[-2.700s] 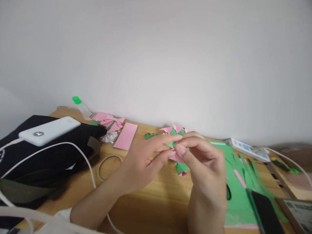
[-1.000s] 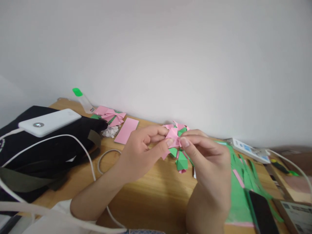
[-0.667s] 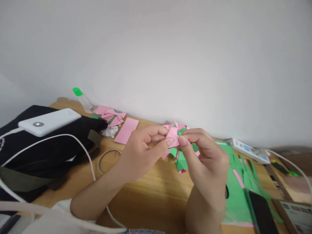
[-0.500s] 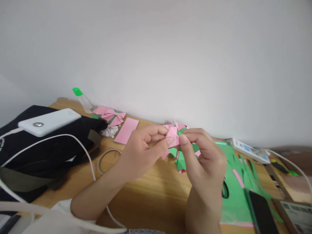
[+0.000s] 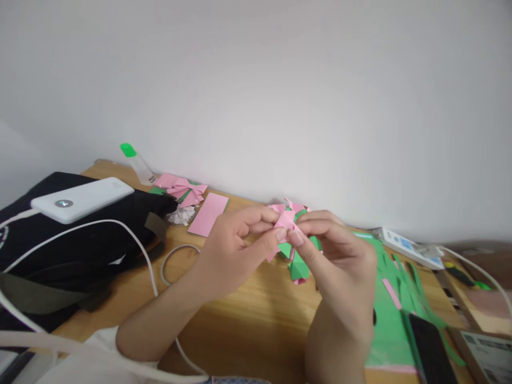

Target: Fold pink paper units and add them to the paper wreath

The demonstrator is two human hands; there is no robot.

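Between both hands, above the wooden table [image 5: 256, 314], is a small folded piece of pink paper [image 5: 286, 220]. My left hand [image 5: 238, 250] pinches its left side between thumb and fingers. My right hand [image 5: 340, 261] grips the right side, its thumb tip pressed on the paper close to the left thumb. Behind the hands lie green and pink folded paper pieces [image 5: 299, 268], partly hidden by my fingers. A flat pink paper rectangle [image 5: 208, 214] rests left of my left hand.
At left, a white power bank [image 5: 82, 200] lies on a black bag [image 5: 132, 213], its cable crossing the table. A green-capped glue bottle [image 5: 138, 165] stands near pink folded papers [image 5: 186, 189]. Green paper sheets [image 5: 388, 336], a phone [image 5: 430, 346] and a power strip [image 5: 408, 248] are at right.
My right thumb has shifted left and down over the pink paper, bending its right side, and now sits beside the left thumb. My left hand has barely moved.
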